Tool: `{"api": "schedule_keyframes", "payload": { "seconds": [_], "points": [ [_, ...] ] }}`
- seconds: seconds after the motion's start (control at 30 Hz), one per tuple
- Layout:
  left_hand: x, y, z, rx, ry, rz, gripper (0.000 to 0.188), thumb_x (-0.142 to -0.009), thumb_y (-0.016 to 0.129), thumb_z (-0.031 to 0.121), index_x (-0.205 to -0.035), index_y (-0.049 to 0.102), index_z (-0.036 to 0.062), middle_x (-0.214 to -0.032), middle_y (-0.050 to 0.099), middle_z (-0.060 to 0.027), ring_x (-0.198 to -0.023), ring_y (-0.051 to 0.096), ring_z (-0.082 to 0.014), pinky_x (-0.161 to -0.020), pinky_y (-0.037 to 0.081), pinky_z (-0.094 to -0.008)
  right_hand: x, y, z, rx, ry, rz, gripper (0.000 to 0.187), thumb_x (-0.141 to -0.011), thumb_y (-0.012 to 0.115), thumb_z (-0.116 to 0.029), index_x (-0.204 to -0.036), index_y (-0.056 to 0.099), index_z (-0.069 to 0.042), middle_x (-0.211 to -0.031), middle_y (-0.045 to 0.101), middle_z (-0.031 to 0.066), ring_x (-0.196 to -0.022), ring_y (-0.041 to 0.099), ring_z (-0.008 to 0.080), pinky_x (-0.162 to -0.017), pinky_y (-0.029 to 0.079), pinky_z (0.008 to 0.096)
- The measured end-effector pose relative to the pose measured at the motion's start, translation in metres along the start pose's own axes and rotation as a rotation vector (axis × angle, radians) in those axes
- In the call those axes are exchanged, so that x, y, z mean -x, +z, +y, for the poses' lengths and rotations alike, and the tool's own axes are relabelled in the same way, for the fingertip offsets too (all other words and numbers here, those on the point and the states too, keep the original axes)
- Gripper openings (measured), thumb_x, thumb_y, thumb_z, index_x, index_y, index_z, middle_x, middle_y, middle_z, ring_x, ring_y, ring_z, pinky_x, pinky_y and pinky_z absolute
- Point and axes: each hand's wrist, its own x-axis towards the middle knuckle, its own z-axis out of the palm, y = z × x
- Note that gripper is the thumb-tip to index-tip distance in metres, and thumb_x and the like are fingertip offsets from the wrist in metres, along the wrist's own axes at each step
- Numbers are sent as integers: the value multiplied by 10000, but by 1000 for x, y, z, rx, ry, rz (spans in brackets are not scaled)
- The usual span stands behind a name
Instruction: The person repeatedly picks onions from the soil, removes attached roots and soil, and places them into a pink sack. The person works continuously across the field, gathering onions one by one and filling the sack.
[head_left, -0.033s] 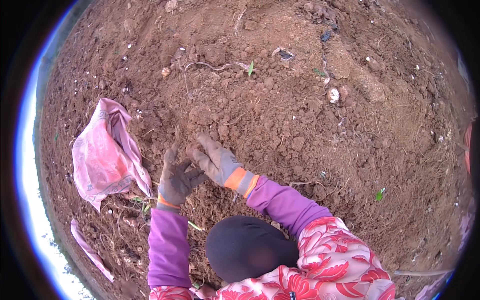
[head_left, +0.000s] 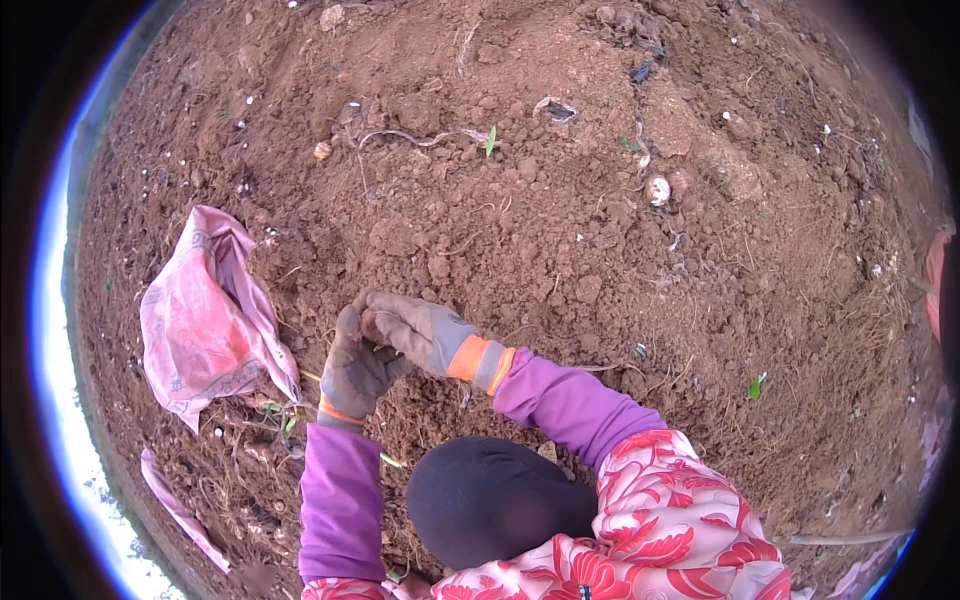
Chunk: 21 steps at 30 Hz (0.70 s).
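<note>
Both hands wear soil-stained grey gloves with orange cuff bands, low over loose brown soil. My left hand is bent upward with its fingers curled toward the right. Against its fingertips press the fingers of my right hand, closed and pointing left. A small reddish-brown lump shows between the hands; gloves hide most of it, and I cannot tell if it is a clod or a root. Left of my left hand lies a crumpled pink sack on the ground.
Uprooted roots and stems lie below the sack, near a pink strip. A pale round bulb-like thing sits farther off to the right. A long dry root crosses the soil ahead. A dark rounded cloth-covered shape fills the space between my forearms.
My left hand's fingers were spread and apart from the right hand; now they are drawn in, and the fingertips of both hands meet. The view has shifted slightly.
</note>
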Motion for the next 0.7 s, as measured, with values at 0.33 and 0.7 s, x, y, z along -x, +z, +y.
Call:
{"api": "schedule_keyframes", "payload": {
  "seconds": [0.33, 0.7],
  "points": [
    [30, -48, -11, -45, 17, 170, 414, -924, 647, 288, -1279, 599, 80, -1043, 705, -213, -879, 696, -363, -763, 581, -480, 43, -377, -62, 1414, 930, 1105, 822, -776, 811, -476, -1488, 494, -215, -1580, 345, 173, -1429, 391, 410, -1163, 309, 555],
    [65, -47, -54, -4, -107, 172, 348, -930, 601, 226, -1235, 606, 57, -1040, 703, -213, -914, 698, -384, -815, 578, -526, -17, -407, -53, 1379, 1292, 267, 753, -795, 817, -467, -1444, 582, -165, -1514, 534, 111, -1387, 515, 346, -1143, 422, 473]
  ]
}}
